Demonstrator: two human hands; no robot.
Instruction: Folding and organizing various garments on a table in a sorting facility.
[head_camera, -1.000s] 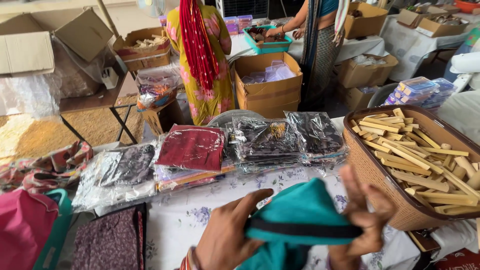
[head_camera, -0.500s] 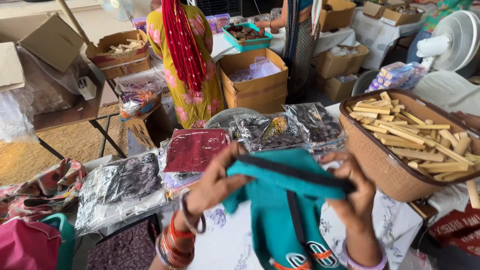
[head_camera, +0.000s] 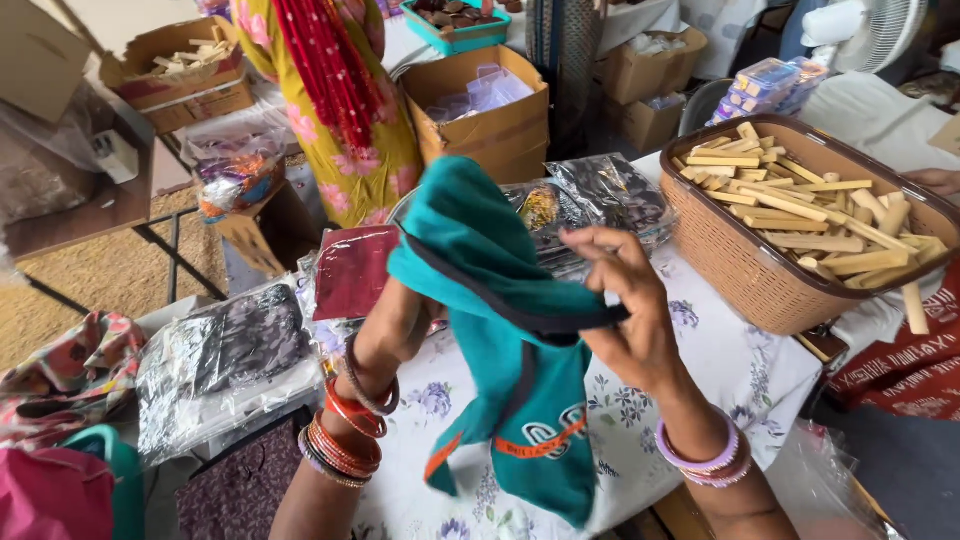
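Teal cloth bag (head_camera: 500, 330) hangs mid-frame; my right hand (head_camera: 625, 320) pinches its dark edge, fingers closed; my left hand (head_camera: 400, 325) is hidden inside, grip unclear.

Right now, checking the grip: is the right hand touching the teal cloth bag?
Touching. The head view shows the right hand pinching the dark-trimmed edge of the teal cloth bag.

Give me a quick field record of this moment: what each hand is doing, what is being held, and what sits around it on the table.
left hand: inside the teal fabric bag with dark trim, hidden by the cloth
right hand: pinching the bag's dark rim
bag state: lifted above the floral tablecloth, hanging down
right of the hands: brown woven plastic basket of pale wooden sticks
behind: clear packets of dark fabric
far side: person in yellow floral dress
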